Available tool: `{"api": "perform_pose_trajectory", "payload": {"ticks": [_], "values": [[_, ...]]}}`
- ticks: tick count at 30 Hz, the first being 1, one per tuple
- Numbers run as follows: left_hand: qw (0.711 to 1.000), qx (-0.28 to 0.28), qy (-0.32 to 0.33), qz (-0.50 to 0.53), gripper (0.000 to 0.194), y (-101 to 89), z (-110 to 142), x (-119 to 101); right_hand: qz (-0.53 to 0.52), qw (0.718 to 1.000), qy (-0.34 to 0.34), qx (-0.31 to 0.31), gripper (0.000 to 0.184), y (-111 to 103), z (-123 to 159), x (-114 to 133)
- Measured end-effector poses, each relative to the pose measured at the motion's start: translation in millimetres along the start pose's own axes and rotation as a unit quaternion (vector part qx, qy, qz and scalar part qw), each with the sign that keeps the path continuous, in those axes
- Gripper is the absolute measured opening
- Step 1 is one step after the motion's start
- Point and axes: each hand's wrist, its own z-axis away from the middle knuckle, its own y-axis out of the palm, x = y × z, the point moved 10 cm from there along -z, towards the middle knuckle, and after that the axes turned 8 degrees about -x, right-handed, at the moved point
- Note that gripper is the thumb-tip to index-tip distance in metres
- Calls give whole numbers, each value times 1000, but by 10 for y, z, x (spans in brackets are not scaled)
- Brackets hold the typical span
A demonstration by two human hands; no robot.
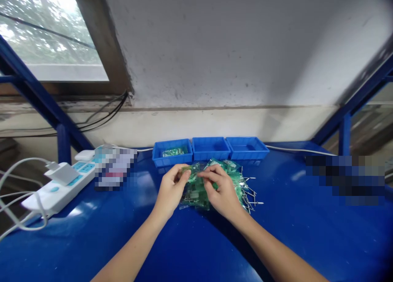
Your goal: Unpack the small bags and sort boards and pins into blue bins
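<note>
A pile of small green circuit boards in clear plastic bags (pixel 231 177) lies on the blue table (pixel 291 224), with thin metal pins sticking out at its right side. My left hand (pixel 170 192) and my right hand (pixel 219 189) meet over the pile. Both pinch the top edge of one bagged green board (pixel 194 183) between thumb and fingers, the left from the left side, the right from above.
Three blue bins stand in a row behind the pile: the left bin (pixel 172 153) holds a green board, the middle bin (pixel 211 148) and right bin (pixel 247 147) look bare. A white power strip (pixel 61 185) with plugged cables lies at the left. Blue frame posts rise on both sides.
</note>
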Motion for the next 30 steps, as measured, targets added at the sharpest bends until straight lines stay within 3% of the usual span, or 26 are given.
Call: {"api": "perform_pose_trajectory", "payload": {"ticks": [2,5,8,10,13,15,17,20,22,24,26,28,30], "values": [[993,-5,103,-52,13,-2,43,-209,-23,998,57,4,20,-5,-15,-69],[957,7,258,-132,16,87,213,-490,-86,984,156,28,36,52,-3,-210],[927,20,316,-200,28,184,336,-563,-136,963,228,39,36,111,35,-337],[934,19,288,-212,25,182,315,-518,-133,969,209,8,27,47,5,-323],[980,31,157,-121,16,114,169,-325,-62,994,73,-46,12,-118,-66,-88],[999,30,40,-13,31,64,79,-137,-16,999,-21,-45,17,-133,-56,98],[996,33,-49,67,37,66,48,18,5,997,-74,-35,26,-110,-19,193],[990,71,-89,86,26,141,69,79,31,995,-91,-30,35,-77,23,199],[997,47,-42,44,21,54,18,-28,45,996,-75,-33,37,-75,26,157],[997,-46,65,-20,19,-206,-107,-295,53,997,-45,-40,34,-96,12,96],[963,-166,195,-88,17,-518,-215,-660,55,997,-17,-46,29,-124,-8,45],[912,-241,287,-166,16,-694,-305,-936,50,998,-5,-45,24,-139,-31,22],[882,-201,323,-276,17,-588,-433,-995,54,998,-3,-40,20,-146,-55,14]]}}
